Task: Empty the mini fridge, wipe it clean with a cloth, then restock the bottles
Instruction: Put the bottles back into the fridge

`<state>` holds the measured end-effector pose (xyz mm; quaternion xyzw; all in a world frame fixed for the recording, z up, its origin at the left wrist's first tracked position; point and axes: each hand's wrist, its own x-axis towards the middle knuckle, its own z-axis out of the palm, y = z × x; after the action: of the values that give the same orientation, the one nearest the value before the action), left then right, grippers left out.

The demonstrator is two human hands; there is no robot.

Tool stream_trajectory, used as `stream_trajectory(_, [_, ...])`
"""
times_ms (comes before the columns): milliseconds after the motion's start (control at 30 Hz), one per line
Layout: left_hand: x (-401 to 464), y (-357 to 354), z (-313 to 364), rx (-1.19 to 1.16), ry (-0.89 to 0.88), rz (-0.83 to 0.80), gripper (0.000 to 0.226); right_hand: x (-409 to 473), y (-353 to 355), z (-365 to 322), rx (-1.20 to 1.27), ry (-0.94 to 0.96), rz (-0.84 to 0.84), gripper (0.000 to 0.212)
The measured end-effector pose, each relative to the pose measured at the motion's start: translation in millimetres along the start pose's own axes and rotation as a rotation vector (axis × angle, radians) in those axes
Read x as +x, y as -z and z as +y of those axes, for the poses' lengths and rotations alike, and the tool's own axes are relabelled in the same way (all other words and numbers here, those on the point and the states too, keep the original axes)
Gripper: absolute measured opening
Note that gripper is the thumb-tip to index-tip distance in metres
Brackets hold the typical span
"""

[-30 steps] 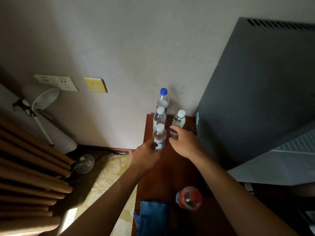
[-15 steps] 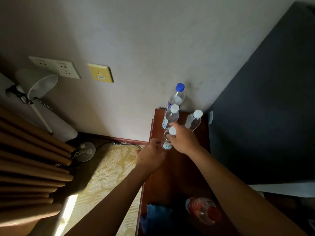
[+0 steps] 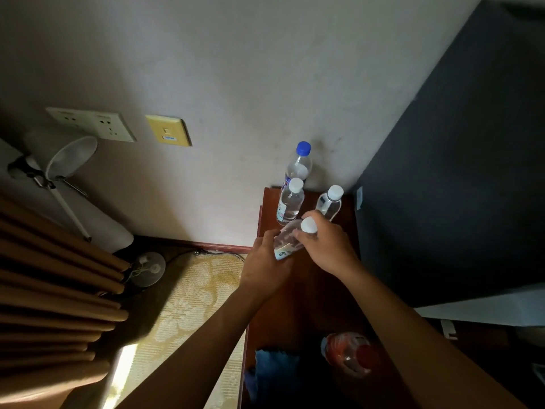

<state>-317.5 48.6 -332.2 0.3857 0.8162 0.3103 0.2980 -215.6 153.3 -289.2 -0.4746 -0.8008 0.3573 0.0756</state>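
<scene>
A small white-capped bottle (image 3: 290, 239) is held btwn both hands above the front-left part of the wooden bench (image 3: 309, 290), tilted: cap up and to the right, base down and to the left. Its long axis thus runs diagonally from the left hand (image 3: 265, 268) to the right hand (image 3: 328, 246). Right fingers (image 3: 306, 236) are curled round the neck just under the cap; left fingers (image 3: 272, 236) are wrapped on the lower body by the label. So both hands are clamped on the same bottle, w/ neither nearer than the other.

Three more bottles are left standing upright at the back of the bench: a blue-capped bottle (image 3: 298, 165) vs. the wall, a second white-capped bottle (image 3: 290, 202) just in front of it, a third (image 3: 329, 202) to the right, near the dark fridge side (image 3: 457, 187). A red-labelled bottle (image 3: 351, 354) and a blue cloth (image 3: 277, 370) are seen at the near end.

Judged: restocking phase, approx. early. The fridge opening lies to the right, so the bottle is prob. best carried off by the right hand, cap end leading.
</scene>
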Motion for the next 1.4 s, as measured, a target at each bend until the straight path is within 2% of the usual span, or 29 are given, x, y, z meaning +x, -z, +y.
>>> stream_trajectory(167, [-15.6, 0.3, 14.1, 0.018, -0.131, 0.064, 0.067, -27.9, 16.5, 1.7, 0.156, 0.028, 0.055, 0.017])
stream_trajectory(300, [-37.0, -0.8, 31.9, 0.034, -0.261, 0.107, 0.072, -55.7, 31.8, 5.1, 0.297, 0.030, 0.105, 0.021])
stream_trajectory(367, [-49.3, -0.9, 41.6, 0.017, -0.322, 0.122, 0.072, -72.8, 43.2, 4.8, 0.371, 0.029, 0.142, 0.026])
stream_trajectory(567, [-86.4, -9.1, 81.8, -0.066, -0.463, 0.126, 0.064, -130.4, 80.6, 11.8, 0.525, 0.035, 0.256, 0.022])
stream_trajectory(700, [-108.7, -28.5, 103.7, -0.158, -0.479, 0.046, 0.064, -158.7, 96.1, 28.2, 0.593, -0.003, 0.349, 0.028])
stream_trajectory(833, [-118.1, -48.1, 124.4, -0.216, -0.486, -0.043, 0.065, -178.7, 113.8, 45.7, 0.646, -0.018, 0.371, 0.028])
stream_trajectory(1000, [-123.8, -66.1, 149.0, -0.277, -0.542, -0.194, 0.048, -198.3, 136.2, 70.8, 0.623, -0.032, 0.344, 0.031])
stream_trajectory(1100, [-127.6, -82.8, 157.8, -0.254, -0.559, -0.269, 0.046, -208.8, 145.8, 90.3, 0.670, -0.041, 0.342, 0.030])
stream_trajectory(1267, [-136.4, -121.5, 178.6, -0.212, -0.513, -0.210, 0.058, -216.1, 166.8, 122.0, 0.750, -0.045, 0.329, 0.033])
stream_trajectory(1400, [-137.7, -146.7, 196.1, -0.161, -0.490, -0.190, 0.062, -218.1, 178.3, 152.8, 0.720, -0.051, 0.325, 0.036])
